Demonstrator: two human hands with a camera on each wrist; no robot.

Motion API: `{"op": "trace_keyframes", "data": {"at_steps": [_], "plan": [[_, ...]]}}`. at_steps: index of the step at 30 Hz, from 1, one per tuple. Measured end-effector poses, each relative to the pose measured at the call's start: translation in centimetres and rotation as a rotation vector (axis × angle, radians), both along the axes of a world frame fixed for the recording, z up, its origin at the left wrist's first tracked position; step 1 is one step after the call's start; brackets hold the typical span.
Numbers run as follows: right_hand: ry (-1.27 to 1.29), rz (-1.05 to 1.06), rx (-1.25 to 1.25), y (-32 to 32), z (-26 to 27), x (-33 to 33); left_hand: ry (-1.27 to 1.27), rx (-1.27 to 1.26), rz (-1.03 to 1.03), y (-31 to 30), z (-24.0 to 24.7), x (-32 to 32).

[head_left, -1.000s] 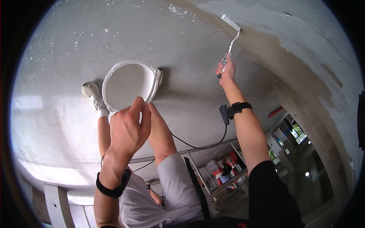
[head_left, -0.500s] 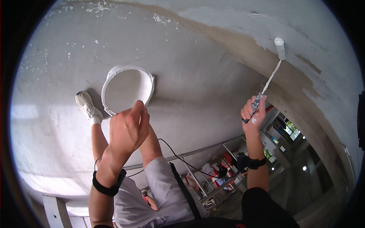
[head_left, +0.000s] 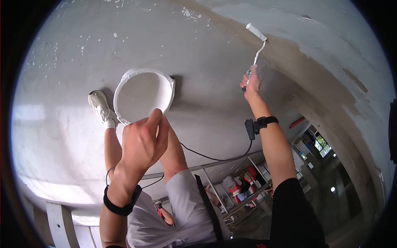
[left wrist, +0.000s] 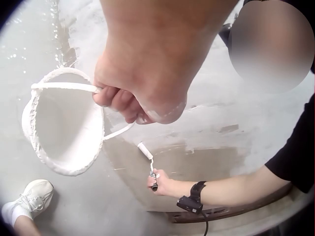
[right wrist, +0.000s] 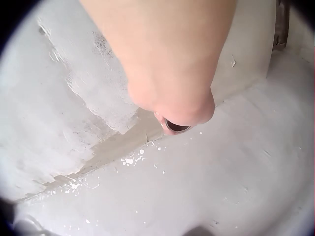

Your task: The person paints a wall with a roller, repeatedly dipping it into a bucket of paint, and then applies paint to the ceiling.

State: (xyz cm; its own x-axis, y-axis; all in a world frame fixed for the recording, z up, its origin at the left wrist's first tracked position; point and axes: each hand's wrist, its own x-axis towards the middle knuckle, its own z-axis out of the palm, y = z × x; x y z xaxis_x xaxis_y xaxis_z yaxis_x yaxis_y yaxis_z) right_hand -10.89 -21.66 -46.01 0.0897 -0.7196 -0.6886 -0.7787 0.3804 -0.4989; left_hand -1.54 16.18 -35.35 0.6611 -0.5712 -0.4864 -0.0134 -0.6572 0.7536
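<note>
Left hand [head_left: 142,142] sits centre-left of the frame, forearm raised, fingers curled in a tight grip. Right hand [head_left: 251,82] is fisted at upper centre-right, arm stretched straight.

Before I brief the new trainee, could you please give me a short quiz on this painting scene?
1. True or false: the left hand holds the bucket by its handle.
2. The paint roller is gripped by: A the left hand, B the right hand, C no hand.
3. What colour is the paint coating the bucket?
Key: 1 true; 2 B; 3 white.
</note>
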Motion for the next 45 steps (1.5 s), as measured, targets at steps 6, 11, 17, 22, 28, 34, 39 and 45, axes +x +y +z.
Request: {"op": "trace_keyframes", "data": {"at_steps": [6, 11, 17, 22, 28, 34, 39, 45], "plan": [[-0.05, -0.007, 0.041, 0.4, 1.4, -0.4, 0.066, 0.043, -0.02, 0.7, 0.4, 0.3], [-0.202, 0.033, 0.043, 0.4, 9.6, -1.1, 0.032, -0.025, -0.042, 0.2, 1.9, 1.2], [-0.327, 0.023, -0.057, 1.7, 17.9, -1.9, -0.072, -0.133, -0.14, 1.0, 4.1, 2.8], [-0.376, 0.034, -0.048, 1.6, 21.1, -2.2, -0.129, -0.149, -0.221, 1.3, 7.0, 3.5], [-0.322, 0.005, -0.04, 0.8, 14.9, -1.9, -0.144, -0.113, -0.161, 2.1, 9.0, 3.0], [-0.196, 0.024, 0.031, -0.4, 5.6, -1.4, -0.158, -0.074, -0.03, 2.2, 7.1, -1.3], [-0.254, 0.054, 0.021, -0.8, 1.4, -1.3, -0.172, 0.052, 0.064, 1.5, 7.0, -1.8], [-0.486, 0.152, -0.181, 0.6, 9.8, -5.0, -0.129, 0.005, 0.033, -0.8, 8.5, -4.1]]}}
